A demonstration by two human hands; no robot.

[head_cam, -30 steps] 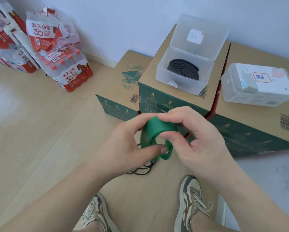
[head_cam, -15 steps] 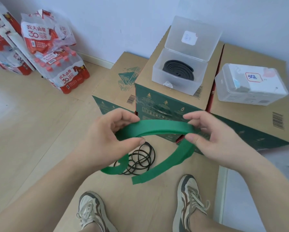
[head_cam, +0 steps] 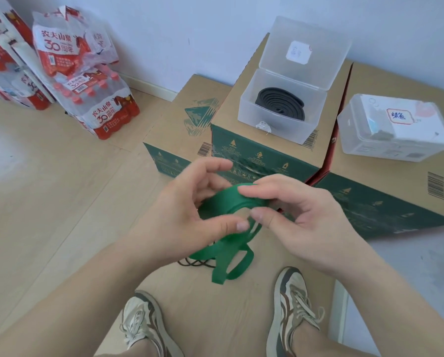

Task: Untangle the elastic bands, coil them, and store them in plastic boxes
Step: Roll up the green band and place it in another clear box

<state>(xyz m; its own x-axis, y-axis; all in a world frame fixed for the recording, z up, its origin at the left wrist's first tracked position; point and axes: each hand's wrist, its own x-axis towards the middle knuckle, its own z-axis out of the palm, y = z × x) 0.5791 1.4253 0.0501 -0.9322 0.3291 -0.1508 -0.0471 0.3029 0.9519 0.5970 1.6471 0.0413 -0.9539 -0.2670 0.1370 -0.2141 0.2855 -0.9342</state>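
Note:
A flat green elastic band hangs between my two hands above the floor, part looped, with its loose ends dangling below. My left hand curls round the loop from the left, thumb under it. From the right, my right hand pinches the band's top edge between finger and thumb. A thin black band lies on the floor, mostly hidden beneath the green one. The open clear plastic box on the middle carton holds a coiled black band.
A shut clear box with a label lies on the right carton. Three cartons stand along the wall. Packs of bottled water are stacked at the back left. My two shoes are at the bottom.
My hands were apart with the green band stretched between them; now they have come together and the band is gathered into a loop, its ends hanging lower.

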